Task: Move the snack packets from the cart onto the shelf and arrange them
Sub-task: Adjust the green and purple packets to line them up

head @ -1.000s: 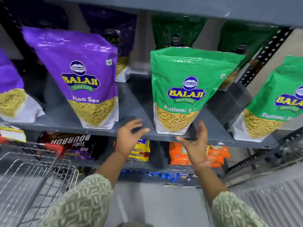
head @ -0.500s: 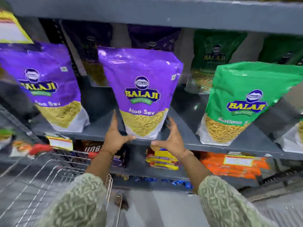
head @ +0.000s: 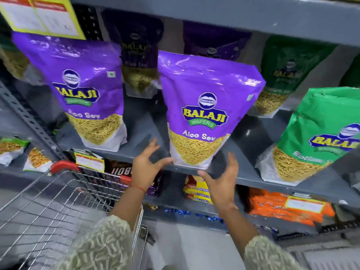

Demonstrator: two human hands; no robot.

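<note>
A purple Balaji Aloo Sev packet [head: 206,106] stands upright at the front edge of the grey metal shelf [head: 144,133], with the left hand [head: 148,166] open just beside its lower left corner and the right hand [head: 222,182] open below its lower right corner, fingers spread. A second purple Aloo Sev packet [head: 81,88] stands to its left and a green Balaji packet [head: 315,137] to its right. The wire shopping cart [head: 48,209] with red handle grips sits at lower left, below the shelf.

Orange packets [head: 280,209] lie at 4 o'clock, yellow packs [head: 196,189] at centre (lower tier), a yellow sign [head: 39,14] at 11.
</note>
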